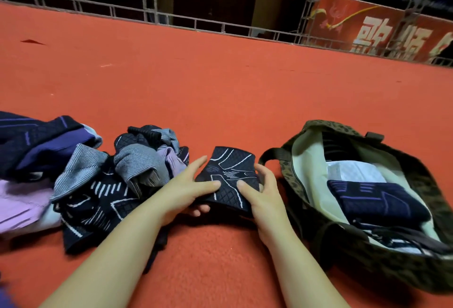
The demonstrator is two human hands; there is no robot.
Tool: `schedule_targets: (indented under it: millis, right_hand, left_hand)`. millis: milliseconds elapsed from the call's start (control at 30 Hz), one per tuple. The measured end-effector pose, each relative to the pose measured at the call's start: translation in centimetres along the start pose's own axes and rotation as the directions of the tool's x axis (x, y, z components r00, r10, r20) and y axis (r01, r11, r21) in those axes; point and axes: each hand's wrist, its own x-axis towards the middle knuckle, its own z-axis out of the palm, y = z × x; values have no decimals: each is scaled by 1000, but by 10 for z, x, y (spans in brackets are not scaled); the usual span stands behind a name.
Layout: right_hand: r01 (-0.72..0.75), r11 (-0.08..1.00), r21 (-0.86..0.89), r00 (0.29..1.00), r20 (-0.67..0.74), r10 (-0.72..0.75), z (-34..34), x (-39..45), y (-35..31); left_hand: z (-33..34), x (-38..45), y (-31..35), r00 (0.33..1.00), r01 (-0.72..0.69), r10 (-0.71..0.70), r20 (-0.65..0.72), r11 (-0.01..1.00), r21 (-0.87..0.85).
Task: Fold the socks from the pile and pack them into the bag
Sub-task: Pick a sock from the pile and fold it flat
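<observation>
Hands (188, 190) (259, 195) gripping folded sock (229, 175), bag (294, 160) beside

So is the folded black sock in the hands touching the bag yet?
Apart. The head view shows red carpet between the folded black sock, gripped by the left hand and right hand, and the bag.

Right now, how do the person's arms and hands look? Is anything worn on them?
Both forearms are bare as far as the picture shows; no sleeve is visible. The left hand and the right hand carry no glove, ring, watch or bracelet that I can see. The nails look short and unpainted.
</observation>
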Motion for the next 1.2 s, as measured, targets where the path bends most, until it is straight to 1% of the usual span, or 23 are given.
schedule_targets:
  millis: [67,133,167,233,267,300,333,367,400,433,533,633,667,700,767,800,900,967,1000,1067,1133,1200]
  right_hand:
    - [-13,1000,-12,1000,-23,13,1,0,0]
    - [-69,995,66,997,-18,71,0,-1,-5]
    - [-73,989,127,997,15,72,-2,-1,-7]
    - [-9,975,224,995,97,-14,-5,0,-11]
    - [49,971,234,989,122,-79,-7,0,-12]
    - [115,974,194,980,137,-143,-8,-2,-12]
    - [189,976,107,970,138,-202,-8,-4,-12]
    - [257,966,-17,958,135,-252,-9,-6,-14]
    - [312,942,-119,946,130,-297,-10,-8,-16]
    - [348,920,-182,936,132,-327,-11,-8,-17]
    - [420,870,-258,906,165,-389,-14,-10,-18]
    - [487,806,-336,873,166,-459,-14,-7,-15]
    - [496,795,-348,867,161,-471,-13,-7,-15]
    - [501,787,-360,864,158,-478,-13,-7,-16]
    - [508,788,-348,861,180,-475,-13,-7,-16]
    - [501,802,-325,865,212,-454,-13,-7,-17]
    - [475,822,-314,870,310,-384,-14,-9,-18]
    - [437,853,-285,880,331,-340,-13,-8,-17]
    - [406,871,-276,896,308,-320,-12,-7,-16]
    - [343,896,-283,933,216,-289,-10,-3,-13]
    - [273,917,-291,961,125,-246,-10,2,-9]
    - [214,911,-353,977,97,-192,-12,7,-3]
  left_hand:
    - [-3,-11,0,997,-79,79,-14,996,-48]
    - [-6,-19,-1,984,-173,170,-50,982,-80]
    - [-7,-21,-3,974,-223,218,-60,971,-83]
    - [-8,-24,-3,952,-299,291,-88,950,-87]
    - [-8,-25,-2,943,-323,313,-114,943,-81]
    - [-7,-25,-1,931,-344,333,-149,938,-54]
    - [-7,-25,0,916,-358,353,-192,934,7]
    - [-7,-24,0,896,-375,383,-225,924,78]
    - [-7,-23,0,877,-389,409,-251,913,127]
    - [-7,-23,1,862,-406,432,-266,902,149]
    - [-6,-23,1,836,-459,476,-275,879,125]
    - [-9,-21,-1,766,-489,556,-323,830,269]
    - [-10,-19,-3,745,-500,587,-316,806,317]
    - [-10,-19,-3,750,-497,584,-311,807,318]
    - [-7,-19,-4,806,-471,516,-291,856,212]
    - [-6,-19,-4,821,-462,497,-282,867,186]
    - [-4,-21,-1,839,-418,466,-282,882,216]
    - [-2,-23,2,861,-372,423,-283,902,218]
    - [-4,-21,0,871,-352,399,-286,914,203]
    - [-4,-19,0,906,-319,339,-254,940,118]
    - [-2,-19,0,953,-263,275,-129,960,100]
    - [0,-21,-3,982,-189,188,18,973,133]
